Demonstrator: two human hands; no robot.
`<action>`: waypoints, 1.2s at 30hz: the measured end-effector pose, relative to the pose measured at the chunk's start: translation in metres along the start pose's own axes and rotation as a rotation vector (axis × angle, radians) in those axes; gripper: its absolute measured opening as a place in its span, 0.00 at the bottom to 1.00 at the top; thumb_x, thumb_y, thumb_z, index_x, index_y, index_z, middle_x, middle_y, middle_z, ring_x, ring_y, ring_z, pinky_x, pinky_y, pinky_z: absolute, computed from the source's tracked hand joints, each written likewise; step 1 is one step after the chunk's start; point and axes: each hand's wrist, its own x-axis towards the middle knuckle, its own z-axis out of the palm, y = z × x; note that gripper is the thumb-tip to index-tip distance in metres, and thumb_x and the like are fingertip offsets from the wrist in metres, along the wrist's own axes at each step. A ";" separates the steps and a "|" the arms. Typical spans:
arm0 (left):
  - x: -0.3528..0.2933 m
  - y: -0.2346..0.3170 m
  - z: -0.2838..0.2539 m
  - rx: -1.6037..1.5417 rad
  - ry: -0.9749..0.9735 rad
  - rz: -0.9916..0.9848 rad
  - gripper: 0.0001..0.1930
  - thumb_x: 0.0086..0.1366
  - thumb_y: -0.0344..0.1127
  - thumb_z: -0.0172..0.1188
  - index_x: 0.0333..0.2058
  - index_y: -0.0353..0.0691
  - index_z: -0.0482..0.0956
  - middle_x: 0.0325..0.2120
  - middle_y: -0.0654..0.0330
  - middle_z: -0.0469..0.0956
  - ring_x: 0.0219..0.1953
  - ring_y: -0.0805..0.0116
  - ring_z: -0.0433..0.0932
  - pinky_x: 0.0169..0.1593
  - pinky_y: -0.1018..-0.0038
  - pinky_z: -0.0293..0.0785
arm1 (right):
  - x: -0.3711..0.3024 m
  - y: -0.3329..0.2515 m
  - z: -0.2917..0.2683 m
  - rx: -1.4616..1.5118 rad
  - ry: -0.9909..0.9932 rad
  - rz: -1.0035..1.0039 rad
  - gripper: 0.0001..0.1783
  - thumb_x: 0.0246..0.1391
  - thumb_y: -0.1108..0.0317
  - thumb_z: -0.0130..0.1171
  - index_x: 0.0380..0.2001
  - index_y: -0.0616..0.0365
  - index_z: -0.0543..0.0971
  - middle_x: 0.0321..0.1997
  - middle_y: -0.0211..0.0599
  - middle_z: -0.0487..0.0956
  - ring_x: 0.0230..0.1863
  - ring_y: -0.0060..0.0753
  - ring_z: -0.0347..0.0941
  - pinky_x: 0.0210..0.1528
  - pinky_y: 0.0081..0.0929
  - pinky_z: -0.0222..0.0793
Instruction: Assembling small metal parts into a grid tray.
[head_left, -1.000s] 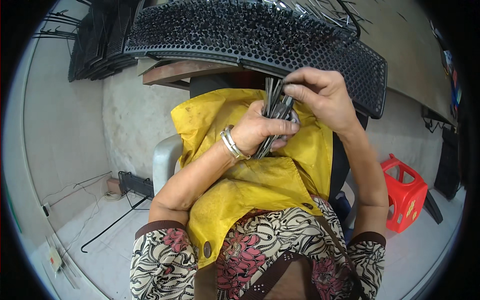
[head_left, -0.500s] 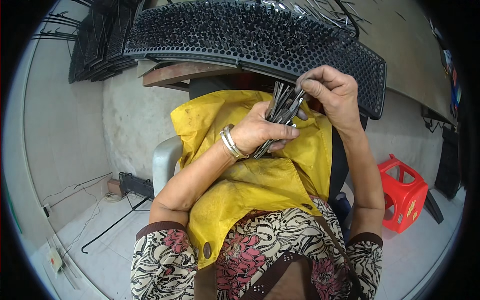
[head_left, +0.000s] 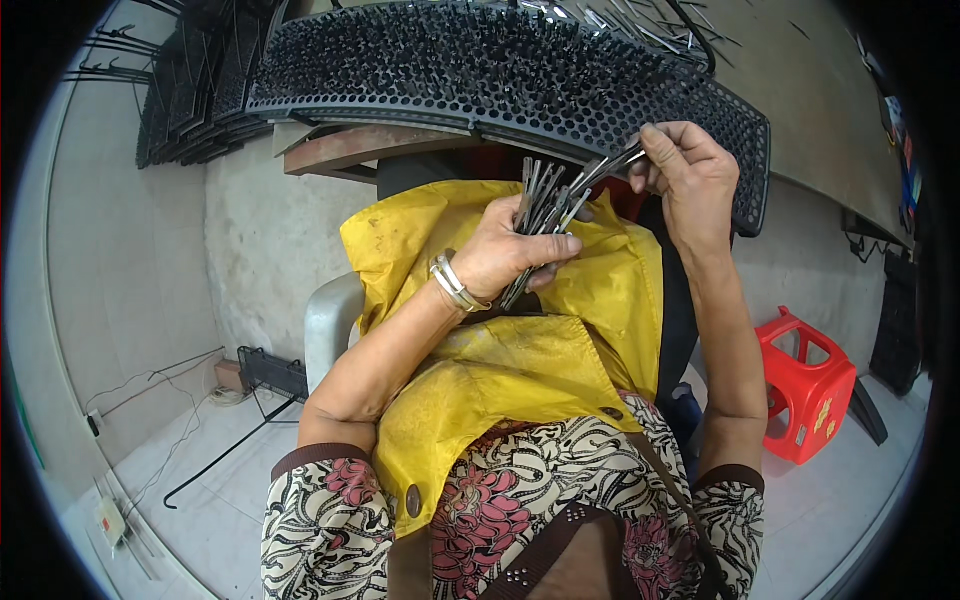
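My left hand (head_left: 495, 255) is closed around a bundle of thin, dark metal pieces (head_left: 541, 205), their ends fanning out above the thumb; their exact kind is hard to make out. To the right and a little higher, my right hand (head_left: 698, 180) pinches one or more slim metal pieces (head_left: 614, 168) between thumb and fingers, with the lower end still beside the bundle. Just beyond both hands lies a long black perforated rack (head_left: 722, 160). Many short dark pieces (head_left: 450, 65) stand upright in its holes, while its right end shows bare holes.
A yellow apron (head_left: 480, 375) covers my lap. The rack rests at the edge of a table (head_left: 810, 130), where loose metal pieces (head_left: 660, 25) lie scattered at the back. More black racks (head_left: 195, 95) are stacked at the far left. A red plastic stool (head_left: 808, 385) stands to the right.
My right hand has moved right, drawing slim metal pieces outward from the bundle. My left hand has shifted slightly left with the bundle.
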 end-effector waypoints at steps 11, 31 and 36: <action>0.005 -0.011 -0.001 0.111 0.086 0.125 0.06 0.55 0.30 0.60 0.29 0.37 0.72 0.14 0.68 0.68 0.12 0.82 0.64 0.13 0.84 0.58 | -0.015 -0.003 0.014 -0.035 -0.030 0.060 0.05 0.50 0.74 0.55 0.26 0.66 0.73 0.19 0.31 0.73 0.17 0.16 0.66 0.19 0.11 0.60; 0.008 -0.014 0.000 0.335 0.084 0.250 0.08 0.54 0.35 0.61 0.29 0.38 0.74 0.13 0.71 0.67 0.12 0.84 0.62 0.14 0.84 0.56 | -0.021 -0.006 0.010 -0.265 -0.220 -0.021 0.03 0.47 0.77 0.55 0.23 0.65 0.74 0.18 0.28 0.72 0.16 0.13 0.64 0.18 0.11 0.61; 0.006 -0.020 -0.005 0.115 0.087 0.211 0.08 0.55 0.34 0.60 0.29 0.37 0.74 0.13 0.68 0.68 0.13 0.82 0.63 0.14 0.84 0.58 | -0.017 -0.005 -0.002 0.015 -0.013 0.126 0.04 0.48 0.76 0.54 0.24 0.65 0.74 0.17 0.32 0.72 0.16 0.16 0.65 0.18 0.12 0.61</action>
